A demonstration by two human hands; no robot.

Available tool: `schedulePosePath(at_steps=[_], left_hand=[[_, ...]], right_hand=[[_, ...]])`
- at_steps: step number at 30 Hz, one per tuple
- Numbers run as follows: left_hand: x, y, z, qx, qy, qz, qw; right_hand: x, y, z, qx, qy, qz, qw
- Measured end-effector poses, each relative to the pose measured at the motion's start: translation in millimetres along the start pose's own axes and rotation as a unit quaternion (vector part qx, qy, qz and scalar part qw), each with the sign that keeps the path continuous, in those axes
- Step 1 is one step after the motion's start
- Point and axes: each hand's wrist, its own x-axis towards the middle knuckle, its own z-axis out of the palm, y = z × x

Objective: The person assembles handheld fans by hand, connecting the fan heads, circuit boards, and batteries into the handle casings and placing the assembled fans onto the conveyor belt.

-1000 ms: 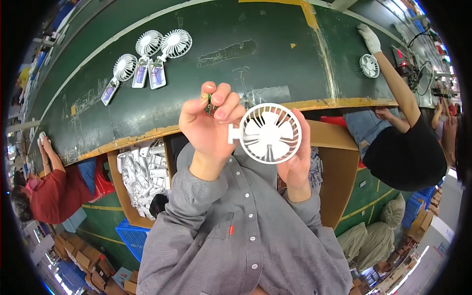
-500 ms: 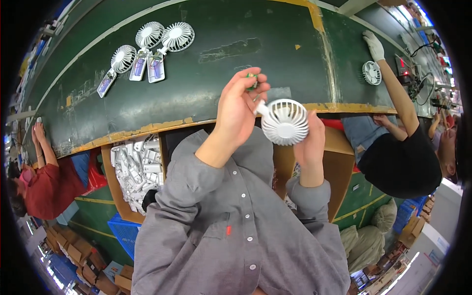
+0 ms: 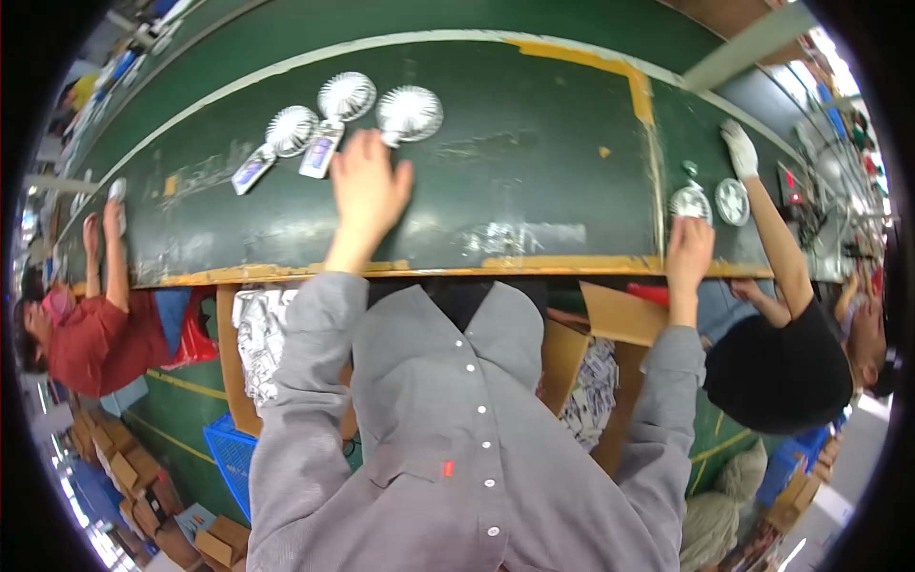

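Presently, left hand [image 3: 370, 195]: stretched over the green worktop [image 3: 534, 181], with thumb spread wide and fingers laid over a handle; gripping or merely resting, cannot tell through the blur.

Covered fan [image 3: 411, 112]: rightmost of three on the far left of the worktop; lying flat, with round cage in view beyond the fingers and handle mostly hidden.

Right hand [image 3: 690, 253]: at the near rim of a white fan [image 3: 690, 201], with fingers drawn narrow; pinching or only touching, cannot tell, owing to the hidden thumb.

White fan: resting on the right part of the worktop, with a small green part [image 3: 689, 168] pointing away from the right hand; just beside a neighbouring fan [image 3: 732, 202], near a co-worker's gloved hand [image 3: 740, 150].

Weight: probably light, well within one hand.

Cage: apparently thin, stiff plastic; likely to flex or crack at the slats under a hard squeeze; presumably smooth, hence somewhat slippery to bare fingers.

Green part: judged the most fragile point of the white fan; best left free of pressure, scraping and pulling.

Open handles: on the middle fan [image 3: 347, 96] and left fan [image 3: 291, 131], with purple inserts exposed; to be treated as delicate on that face.

Best hold: around the solid outer rim of the cage, or by the neck between cage and handle; never through the slats.
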Motion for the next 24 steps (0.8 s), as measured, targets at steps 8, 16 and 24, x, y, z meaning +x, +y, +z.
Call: schedulePosePath(at_steps=[8, 16, 24], left_hand=[[-23.4, 73.9, -39.2, -0.100, -0.064, 0.142, 0.983], [0.8, 80.1, -43.6, -0.080, -0.132, 0.341, 0.927], [-21.3, 101.2, -39.4, -0.200, -0.171, 0.385, 0.885]], right_hand=[[7.7, -47.9, 23.2, -0.002, 0.061, 0.055, 0.997], [-34.9, -227.3, -20.0, 0.366, -0.052, 0.044, 0.928], [-25.9, -227.0, -11.9, 0.303, -0.089, -0.015, 0.949]])
